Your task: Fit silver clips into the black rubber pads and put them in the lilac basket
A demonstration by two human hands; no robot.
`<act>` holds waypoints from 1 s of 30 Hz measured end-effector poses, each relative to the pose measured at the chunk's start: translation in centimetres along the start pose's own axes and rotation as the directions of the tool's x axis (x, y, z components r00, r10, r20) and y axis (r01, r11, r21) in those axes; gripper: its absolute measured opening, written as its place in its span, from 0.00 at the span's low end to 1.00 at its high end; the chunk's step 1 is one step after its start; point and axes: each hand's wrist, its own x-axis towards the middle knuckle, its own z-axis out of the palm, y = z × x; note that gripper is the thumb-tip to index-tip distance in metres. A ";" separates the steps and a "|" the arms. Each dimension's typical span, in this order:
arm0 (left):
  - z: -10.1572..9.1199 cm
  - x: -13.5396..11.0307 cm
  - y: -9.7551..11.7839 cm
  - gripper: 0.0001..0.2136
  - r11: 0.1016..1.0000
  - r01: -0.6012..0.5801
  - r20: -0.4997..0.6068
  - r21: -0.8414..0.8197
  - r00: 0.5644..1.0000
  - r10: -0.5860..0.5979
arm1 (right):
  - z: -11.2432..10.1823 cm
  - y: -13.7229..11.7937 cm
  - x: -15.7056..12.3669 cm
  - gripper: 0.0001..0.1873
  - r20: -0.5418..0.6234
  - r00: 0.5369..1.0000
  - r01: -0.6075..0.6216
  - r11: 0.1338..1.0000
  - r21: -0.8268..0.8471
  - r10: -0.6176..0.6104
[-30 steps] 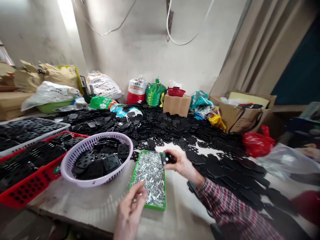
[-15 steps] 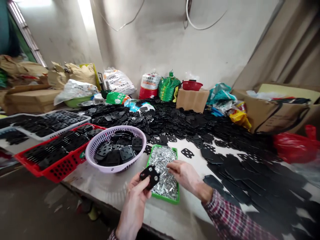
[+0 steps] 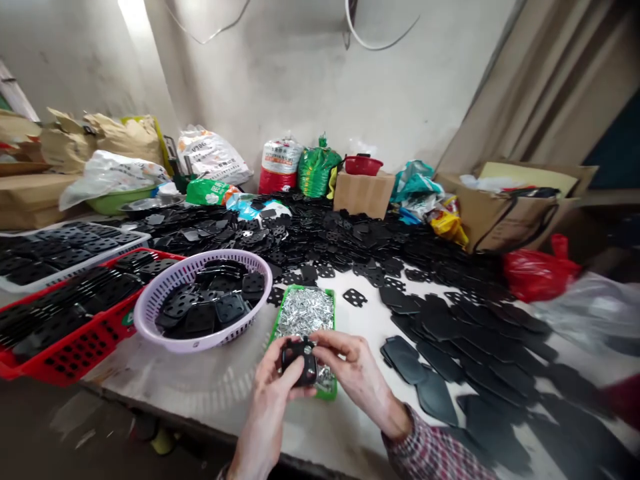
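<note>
Cluttered table — left fingers hold a plate (a black one).

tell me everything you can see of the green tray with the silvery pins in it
The shallow rectangular bright green tray looks like plastic, with a low rim. A jumble of small silvery, metal-looking pins fills what shows of it. It lies flat on the pale tabletop, short side toward the person, just right of the round lilac slotted basket. The left hand, right hand and rounded black plate hide part of its near half; whether either hand touches it cannot be told.
</note>
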 end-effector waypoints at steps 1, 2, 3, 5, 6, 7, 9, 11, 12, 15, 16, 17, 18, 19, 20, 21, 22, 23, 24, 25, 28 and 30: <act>0.1 0.0 -0.3 0.19 0.999 -0.002 -0.035 0.042 0.999 0.004 | 0.2 0.0 -0.2 0.08 -0.017 1.000 0.023 0.999 -0.037 -0.024; 0.1 0.0 -0.6 0.19 0.997 -0.003 -0.064 0.076 0.998 0.008 | 0.3 0.1 -0.3 0.08 -0.011 0.999 0.045 0.996 -0.077 -0.046; 0.1 0.0 -0.7 0.20 0.996 -0.002 -0.083 0.089 0.997 0.009 | 0.1 0.1 -0.4 0.09 0.012 0.998 0.065 0.991 -0.115 -0.064; -0.1 0.3 -0.8 0.20 0.999 0.013 -0.081 0.033 0.997 -0.010 | -1.0 0.2 -0.3 0.11 0.060 0.995 0.092 0.979 -0.181 -0.082; -0.2 0.5 -0.7 0.20 1.000 0.022 -0.072 -0.022 0.997 -0.023 | -2.1 0.2 -0.3 0.12 0.066 0.995 0.088 0.966 -0.245 -0.074; -0.3 0.6 -0.5 0.19 0.996 0.026 -0.068 -0.080 0.997 -0.031 | -3.5 0.3 -0.2 0.13 0.062 0.997 0.059 0.932 -0.358 -0.040; -0.4 0.8 0.0 0.19 0.987 0.032 -0.076 -0.160 0.996 -0.045 | -6.8 0.4 -0.3 0.12 -0.020 0.996 -0.076 0.726 -0.683 0.086; -0.4 0.9 0.3 0.19 0.984 0.042 -0.084 -0.176 0.995 -0.058 | -10.0 0.7 -0.8 0.10 -0.147 0.958 -0.238 0.399 -0.886 0.244; -0.4 0.9 0.3 0.20 0.984 0.051 -0.081 -0.170 0.995 -0.066 | -11.3 1.0 -1.2 0.08 -0.203 0.938 -0.290 0.318 -0.903 0.280; -0.1 0.7 -0.3 0.19 0.987 0.066 -0.034 -0.147 0.997 -0.072 | -13.2 1.9 -2.8 0.16 -0.284 0.893 -0.368 0.203 -0.908 0.349; 0.1 0.6 -0.6 0.19 0.988 0.067 -0.012 -0.142 0.998 -0.069 | -13.3 2.3 -3.3 0.20 -0.294 0.885 -0.377 0.186 -0.907 0.360; 0.3 0.5 -0.8 0.18 0.988 0.067 0.007 -0.140 0.998 -0.067 | -13.3 2.6 -3.6 0.24 -0.301 0.881 -0.383 0.178 -0.906 0.365; 0.5 0.4 -1.0 0.17 0.988 0.066 0.027 -0.139 0.998 -0.062 | -13.1 2.9 -3.9 0.26 -0.306 0.879 -0.389 0.178 -0.904 0.367; 0.7 0.3 -1.2 0.16 0.989 0.065 0.046 -0.134 0.997 -0.059 | -13.0 3.1 -4.0 0.29 -0.309 0.877 -0.394 0.183 -0.901 0.367; 0.9 0.2 -1.3 0.16 0.990 0.068 0.061 -0.126 0.996 -0.061 | -12.8 3.3 -4.0 0.31 -0.310 0.877 -0.399 0.196 -0.896 0.366; 1.0 0.1 -1.3 0.16 0.991 0.073 0.072 -0.112 0.995 -0.065 | -12.8 3.5 -4.0 0.34 -0.309 0.879 -0.403 0.218 -0.889 0.363; 1.1 0.1 -1.3 0.16 0.993 0.076 0.076 -0.094 0.995 -0.069 | -12.8 3.6 -3.9 0.36 -0.304 0.882 -0.405 0.248 -0.880 0.360; 1.1 0.1 -1.2 0.16 0.994 0.079 0.073 -0.078 0.995 -0.073 | -12.9 3.7 -3.7 0.37 -0.300 0.886 -0.407 0.281 -0.869 0.353; 1.2 0.1 -1.2 0.16 0.995 0.083 0.066 -0.063 0.995 -0.079 | -13.1 3.8 -3.6 0.35 -0.297 0.891 -0.407 0.317 -0.857 0.344; 1.2 0.1 -1.1 0.16 0.995 0.086 0.060 -0.054 0.995 -0.083 | -13.3 3.8 -3.5 0.30 -0.295 0.897 -0.407 0.352 -0.843 0.330; 1.6 0.0 -1.3 0.16 0.994 0.097 0.061 -0.054 0.994 -0.093 | -13.4 3.5 -3.3 0.10 -0.301 0.917 -0.391 0.436 -0.810 0.262; 2.2 -0.2 -1.5 0.16 0.991 0.113 0.077 -0.069 0.991 -0.108 | -12.7 3.0 -3.3 0.05 -0.304 0.932 -0.362 0.554 -0.750 0.198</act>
